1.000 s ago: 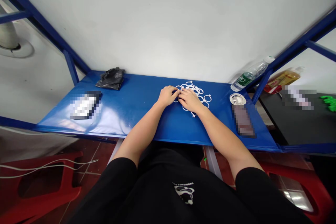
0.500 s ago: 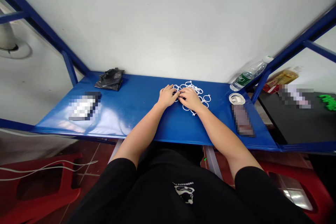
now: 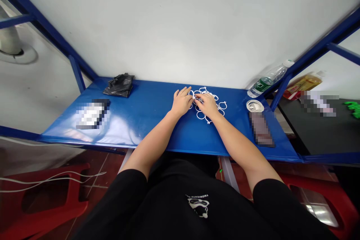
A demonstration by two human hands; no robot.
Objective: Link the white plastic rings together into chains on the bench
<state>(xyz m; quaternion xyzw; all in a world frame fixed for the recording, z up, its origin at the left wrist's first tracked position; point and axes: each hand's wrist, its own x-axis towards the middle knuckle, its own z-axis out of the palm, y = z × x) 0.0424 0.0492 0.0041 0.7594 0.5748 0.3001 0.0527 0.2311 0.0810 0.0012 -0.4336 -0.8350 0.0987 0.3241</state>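
Note:
A heap of several white plastic rings (image 3: 216, 105) lies on the blue table (image 3: 146, 120) near the wall. My left hand (image 3: 182, 102) rests at the heap's left edge with its fingers stretched forward, fingertips touching the rings. My right hand (image 3: 207, 104) lies on top of the heap, its fingers bent and pinched on a white ring where the two hands meet. The rings under both hands are partly hidden.
A crumpled black bag (image 3: 119, 84) sits at the back left, a blurred flat object (image 3: 90, 114) in front of it. At the right are a plastic water bottle (image 3: 267, 78), a roll of white tape (image 3: 254, 105) and another blurred object (image 3: 261, 129). Red stools (image 3: 42, 198) stand below.
Both hands have shifted slightly forward into the ring heap, and my left hand's fingers have spread out from a curled pose.

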